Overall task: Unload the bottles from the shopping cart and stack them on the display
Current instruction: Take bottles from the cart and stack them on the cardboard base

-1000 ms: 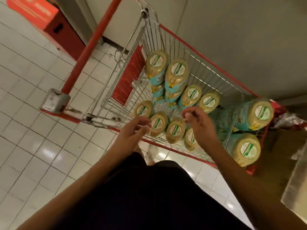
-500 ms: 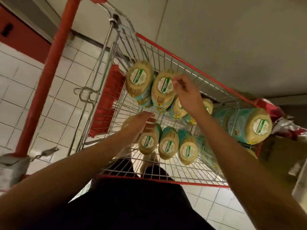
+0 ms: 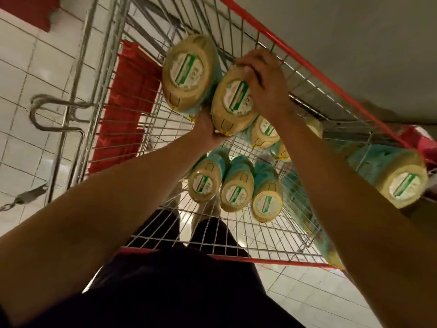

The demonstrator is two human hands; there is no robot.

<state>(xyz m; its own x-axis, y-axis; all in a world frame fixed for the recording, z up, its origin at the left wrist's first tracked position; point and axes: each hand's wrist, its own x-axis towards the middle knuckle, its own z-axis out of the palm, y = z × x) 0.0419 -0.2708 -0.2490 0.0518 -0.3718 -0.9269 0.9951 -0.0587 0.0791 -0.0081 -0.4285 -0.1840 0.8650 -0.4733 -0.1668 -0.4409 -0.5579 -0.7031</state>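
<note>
Since a half-second back, reached deeper into the shopping cart (image 3: pixel 314 74); right hand (image 3: pixel 264 84) now clamped over the far edge of the nearer bottle (image 3: pixel 233 102), left hand (image 3: pixel 208 129) cupped under its lower edge, fingers mostly hidden, so grip there judged closed on the same bottle but not fully seen. Held above the wire floor, touching the neighbouring bottle (image 3: pixel 189 72); three more bottles (image 3: pixel 236 188) below near the cart's front. Risks: slipping from a two-point pinch on smooth plastic; knocking the neighbour off its perch on lifting; snagging the red rim. Labelled round end faces up toward the camera; long axis runs down and away into the basket.
</note>
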